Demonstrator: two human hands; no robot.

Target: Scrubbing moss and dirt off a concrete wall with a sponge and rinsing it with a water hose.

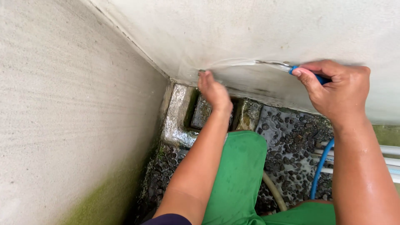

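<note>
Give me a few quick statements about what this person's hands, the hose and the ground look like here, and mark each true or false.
1. The right hand grips the end of a thin blue hose. True.
2. Water from the hose sprays onto the pale plastered wall. True.
3. The left hand holds a scrubbing brush. False: it is bare, fingertips against the wet wall.
4. The ground below is dry sand. False: it is wet ground set with dark pebbles.
5. The person wears green trousers. True.
6. The blue hose lies coiled on the left wall. False: it rises at the right, beside white pipes.
</note>
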